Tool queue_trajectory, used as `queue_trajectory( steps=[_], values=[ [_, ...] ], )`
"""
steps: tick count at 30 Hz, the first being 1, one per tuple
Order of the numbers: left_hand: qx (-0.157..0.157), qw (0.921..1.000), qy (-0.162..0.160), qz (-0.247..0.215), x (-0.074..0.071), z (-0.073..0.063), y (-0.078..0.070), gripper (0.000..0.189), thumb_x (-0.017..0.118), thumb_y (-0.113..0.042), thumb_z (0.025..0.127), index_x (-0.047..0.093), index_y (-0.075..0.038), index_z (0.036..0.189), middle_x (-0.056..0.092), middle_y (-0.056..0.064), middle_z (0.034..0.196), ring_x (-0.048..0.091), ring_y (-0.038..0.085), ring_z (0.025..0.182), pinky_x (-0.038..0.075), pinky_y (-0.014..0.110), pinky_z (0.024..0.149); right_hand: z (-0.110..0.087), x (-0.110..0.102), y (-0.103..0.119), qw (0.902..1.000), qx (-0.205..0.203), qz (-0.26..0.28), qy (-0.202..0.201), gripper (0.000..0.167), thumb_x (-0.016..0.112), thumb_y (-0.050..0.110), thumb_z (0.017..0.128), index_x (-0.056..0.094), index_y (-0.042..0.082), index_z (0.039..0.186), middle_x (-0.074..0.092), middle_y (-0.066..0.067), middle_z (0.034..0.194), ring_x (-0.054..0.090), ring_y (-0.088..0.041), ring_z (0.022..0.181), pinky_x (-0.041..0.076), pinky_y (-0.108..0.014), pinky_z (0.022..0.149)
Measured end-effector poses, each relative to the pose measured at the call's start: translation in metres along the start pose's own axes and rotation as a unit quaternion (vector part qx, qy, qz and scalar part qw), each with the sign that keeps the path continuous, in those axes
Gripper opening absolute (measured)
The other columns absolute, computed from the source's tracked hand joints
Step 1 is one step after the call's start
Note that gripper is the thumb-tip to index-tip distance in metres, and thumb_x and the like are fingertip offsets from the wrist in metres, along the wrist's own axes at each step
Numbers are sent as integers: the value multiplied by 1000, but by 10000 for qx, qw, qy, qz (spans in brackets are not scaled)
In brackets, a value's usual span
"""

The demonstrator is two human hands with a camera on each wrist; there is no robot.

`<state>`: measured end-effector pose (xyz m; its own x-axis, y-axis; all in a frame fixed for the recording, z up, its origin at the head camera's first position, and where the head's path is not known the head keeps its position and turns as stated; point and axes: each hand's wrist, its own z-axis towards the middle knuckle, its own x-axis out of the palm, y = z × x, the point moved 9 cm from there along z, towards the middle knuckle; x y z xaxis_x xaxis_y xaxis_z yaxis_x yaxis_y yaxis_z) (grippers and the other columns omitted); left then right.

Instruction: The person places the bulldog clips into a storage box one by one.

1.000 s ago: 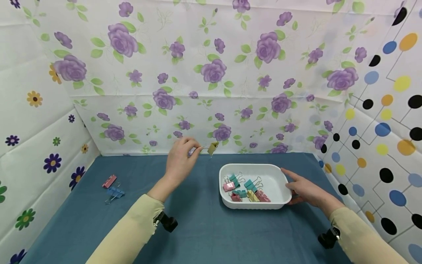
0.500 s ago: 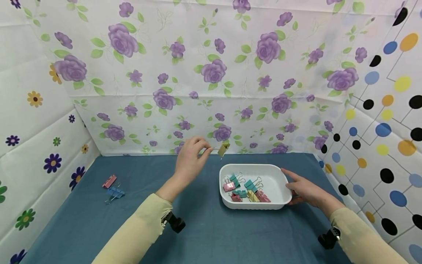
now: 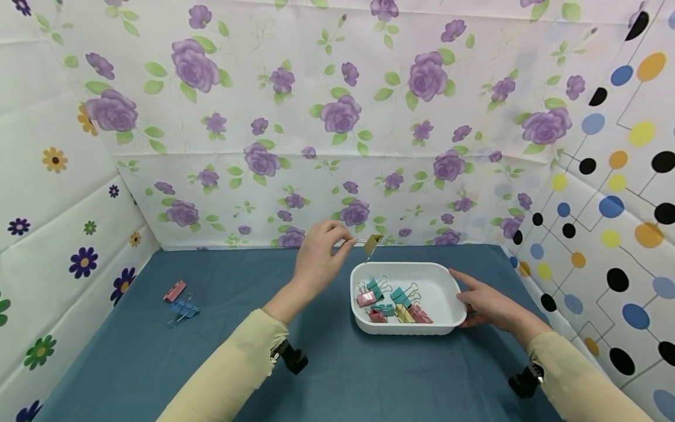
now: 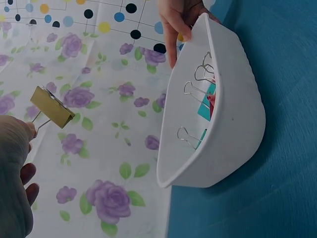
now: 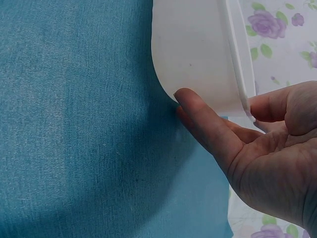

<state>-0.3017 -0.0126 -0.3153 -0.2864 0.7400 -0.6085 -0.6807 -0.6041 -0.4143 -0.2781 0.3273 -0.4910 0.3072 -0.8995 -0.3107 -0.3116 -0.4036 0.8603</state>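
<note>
My left hand point(image 3: 321, 253) pinches a gold binder clip point(image 3: 372, 243) by its wire handle, in the air behind the left end of a white plastic tray point(image 3: 401, 329). In the left wrist view the clip point(image 4: 52, 106) hangs apart from the tray, its other handle loose. Within the tray lie several binder clips: teal point(image 3: 401, 296), pink point(image 3: 366, 299), red point(image 3: 420, 313) and yellow point(image 3: 404, 313). At the tray's right end my right hand point(image 3: 490, 302) holds on, with fingertips against the rim and lower wall, as the right wrist view shows.
On the left of the blue-covered table point(image 3: 337, 381) lie a red binder clip point(image 3: 175, 291) and a blue binder clip point(image 3: 185, 308). A flowered cloth point(image 3: 295, 176) hangs along the back edge, with a dotted cloth point(image 3: 612, 205) at the right.
The left hand has moved rightward with the gold binder clip, bringing it from left of the tray to above its back left rim. The right hand and tray stay put.
</note>
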Motion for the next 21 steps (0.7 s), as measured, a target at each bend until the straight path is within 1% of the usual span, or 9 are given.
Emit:
queue_trajectory(
  steps=[3, 9, 13, 16, 21],
  values=[
    [54, 10000, 34, 12, 4, 1, -3, 7, 74, -22, 97, 75, -18, 92, 65, -2, 104, 60, 22, 100, 50, 40, 86, 0, 0, 0, 10000, -3, -12, -2, 70, 43, 12, 109, 4, 22, 167, 49, -30, 124, 64, -34, 87, 60, -50, 74],
    [63, 9998, 186, 35, 14, 3, -10, 8, 73, -23, 98, 75, -19, 93, 65, -3, 103, 60, 21, 100, 50, 38, 83, 0, 0, 0, 10000, 28, -50, -39, 70, 43, 12, 109, 4, 22, 167, 49, -30, 121, 64, -33, 86, 60, -50, 74],
    [140, 9996, 249, 33, 20, 4, -15, 6, 74, -22, 98, 76, -18, 93, 65, -3, 104, 60, 20, 102, 51, 38, 87, -1, 0, 0, 10000, 54, -58, -47, 70, 43, 12, 109, 4, 21, 167, 48, -30, 122, 63, -33, 87, 60, -50, 74],
    [211, 9993, 297, 13, 24, 4, -20, 5, 74, -21, 97, 75, -17, 94, 65, -3, 104, 60, 20, 102, 50, 38, 91, -1, 0, 1, 10000, 50, -43, -38, 70, 43, 12, 109, 4, 21, 167, 47, -31, 126, 63, -34, 88, 60, -49, 73],
    [240, 9989, 399, 46, 33, 3, -26, 6, 73, -23, 98, 74, -19, 94, 65, -3, 104, 60, 18, 97, 50, 36, 82, 0, -1, 1, 10000, 78, -31, -42, 70, 42, 13, 110, 4, 21, 167, 43, -33, 134, 64, -36, 92, 60, -50, 74]
  ],
)
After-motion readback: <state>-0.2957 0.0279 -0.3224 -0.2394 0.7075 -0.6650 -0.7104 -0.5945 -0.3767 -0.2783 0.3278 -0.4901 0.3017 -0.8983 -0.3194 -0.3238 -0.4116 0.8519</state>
